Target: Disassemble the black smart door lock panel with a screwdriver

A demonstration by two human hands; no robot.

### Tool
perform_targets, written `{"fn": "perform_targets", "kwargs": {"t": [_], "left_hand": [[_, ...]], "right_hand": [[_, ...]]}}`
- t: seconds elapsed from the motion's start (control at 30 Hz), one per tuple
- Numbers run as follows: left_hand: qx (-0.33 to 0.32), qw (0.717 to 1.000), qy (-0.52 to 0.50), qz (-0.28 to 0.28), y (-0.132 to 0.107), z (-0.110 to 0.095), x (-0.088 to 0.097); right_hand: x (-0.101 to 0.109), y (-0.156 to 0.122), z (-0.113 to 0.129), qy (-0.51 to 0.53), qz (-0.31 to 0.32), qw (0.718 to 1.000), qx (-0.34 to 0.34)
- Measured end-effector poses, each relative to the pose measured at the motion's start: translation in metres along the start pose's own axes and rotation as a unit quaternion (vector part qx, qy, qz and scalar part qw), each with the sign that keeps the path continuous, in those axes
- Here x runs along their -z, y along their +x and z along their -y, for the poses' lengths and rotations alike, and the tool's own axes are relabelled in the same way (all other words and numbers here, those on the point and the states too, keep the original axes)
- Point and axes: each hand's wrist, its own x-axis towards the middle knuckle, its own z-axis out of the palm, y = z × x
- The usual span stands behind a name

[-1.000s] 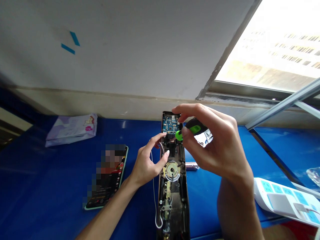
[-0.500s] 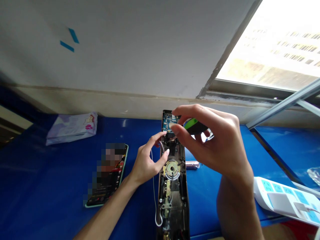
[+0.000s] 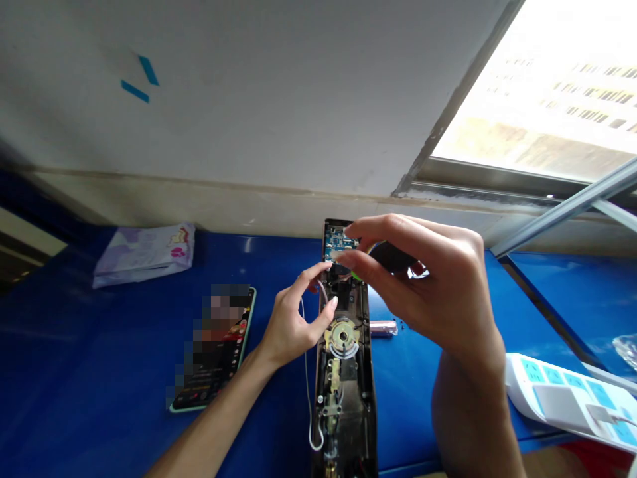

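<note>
A long, narrow, black lock housing (image 3: 359,405) lies open on the blue table, metal parts and a round brass-coloured disc (image 3: 343,336) inside it. At its far end sits a blue circuit board (image 3: 339,240). My left hand (image 3: 298,318) grips the housing's left edge, index finger by the board and thumb lower down. A thin white wire (image 3: 307,398) loops out beside that hand. Above the board, my right hand (image 3: 428,282) pinches a black and green screwdriver handle (image 3: 393,257) between thumb and fingers. The hand hides most of the screwdriver; its tip cannot be made out.
A phone (image 3: 219,372) lies left of my forearm, with a purple-white packet (image 3: 149,255) farther back. Right of the housing are a small wrapped cylinder (image 3: 383,328) and tiny dark pieces. A white power strip (image 3: 552,375) with a plugged-in charger and a metal frame (image 3: 557,212) occupy the right.
The screwdriver handle has turned in my right fingers: its green part went from the top to low by the thumb. My left hand and the housing stay put.
</note>
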Motion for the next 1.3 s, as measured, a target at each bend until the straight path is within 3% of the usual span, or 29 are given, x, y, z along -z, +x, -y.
{"fn": "perform_targets", "kwargs": {"t": [0.27, 0.43, 0.67, 0.87, 1.3], "left_hand": [[-0.006, 1.0, -0.008, 0.007, 0.0012, -0.0018, 0.0016], [-0.007, 1.0, 0.001, 0.0, 0.0008, 0.0004, 0.0003], [-0.009, 1.0, -0.005, 0.006, 0.0009, -0.0017, 0.0019], [-0.008, 1.0, 0.011, 0.007, 0.0012, -0.0012, 0.0019], [-0.022, 0.998, 0.055, 0.001, 0.0033, -0.0047, 0.0042]], "right_hand": [[0.0025, 0.0001, 0.0023, 0.037, 0.029, 0.999, 0.0], [0.0023, 0.0008, 0.0021, -0.004, 0.018, 1.0, -0.006], [0.0047, -0.0004, 0.0026, 0.031, 0.032, 0.999, -0.011], [0.0026, 0.0005, 0.0026, -0.021, 0.031, 0.999, -0.015], [0.0023, 0.0002, -0.0013, 0.015, 0.034, 0.999, -0.021]]}}
